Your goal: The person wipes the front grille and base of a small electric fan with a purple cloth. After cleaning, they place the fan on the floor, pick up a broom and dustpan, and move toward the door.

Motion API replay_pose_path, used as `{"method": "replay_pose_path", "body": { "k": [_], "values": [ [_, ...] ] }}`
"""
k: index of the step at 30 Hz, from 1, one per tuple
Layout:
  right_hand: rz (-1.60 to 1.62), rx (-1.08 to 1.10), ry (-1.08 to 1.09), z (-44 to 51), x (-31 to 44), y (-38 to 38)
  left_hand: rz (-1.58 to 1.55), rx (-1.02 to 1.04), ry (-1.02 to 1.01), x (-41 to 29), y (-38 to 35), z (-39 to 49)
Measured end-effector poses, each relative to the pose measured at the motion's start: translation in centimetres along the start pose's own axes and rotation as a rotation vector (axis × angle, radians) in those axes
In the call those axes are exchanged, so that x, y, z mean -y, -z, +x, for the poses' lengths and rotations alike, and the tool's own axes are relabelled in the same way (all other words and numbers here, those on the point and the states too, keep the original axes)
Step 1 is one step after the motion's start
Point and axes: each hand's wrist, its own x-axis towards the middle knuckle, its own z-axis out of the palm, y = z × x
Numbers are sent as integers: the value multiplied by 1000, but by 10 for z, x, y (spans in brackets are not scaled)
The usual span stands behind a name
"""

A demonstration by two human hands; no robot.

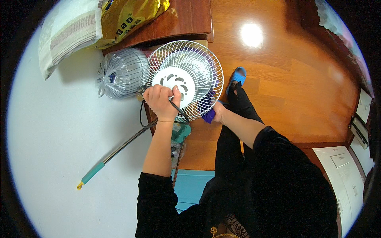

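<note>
A white fan with a wire guard (205, 64) is held up in front of me, its round centre plate pierced by curved slots. My left hand (162, 99) is closed at the lower left of that plate. A black power cord (178, 109) comes out beside the thumb, and its plug (141, 89) shows by the knuckles. Just what the fingers wrap around is hidden. At the lower right rim, my right hand (219, 112) grips a purple cloth (209, 116) against the guard. More purple shows through the wires.
Left of the fan is a round wire guard in clear plastic (122, 73). A brown wooden cabinet (190, 17) bears a gold bag (134, 20) and striped fabric (74, 32). A green-handled pole (119, 148) leans by the white wall. A blue slipper (238, 76) is on my foot.
</note>
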Motion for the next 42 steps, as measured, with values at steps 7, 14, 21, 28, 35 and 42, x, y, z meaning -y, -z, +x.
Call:
{"method": "replay_pose_path", "body": {
  "k": [7, 14, 21, 28, 35, 42],
  "values": [
    [138, 119, -156, -12, -27, 17, 11, -36, -12, 4, 0, -3],
    [152, 151, -141, -17, -27, 3, -7, -35, 2, 1, 0, 0],
    [63, -2, -26, 18, -13, 13, -17, -36, 1, -1, -1, 0],
    [-6, -29, 70, -53, 3, 19, -8, -32, 7, 5, 2, -7],
    [6, -50, 340, -15, 69, 16, -26, -36, 2, 0, -1, -2],
    [-265, -323, 648, -11, 81, 10, -7, -37, -11, 0, 1, -2]
  ]
}}
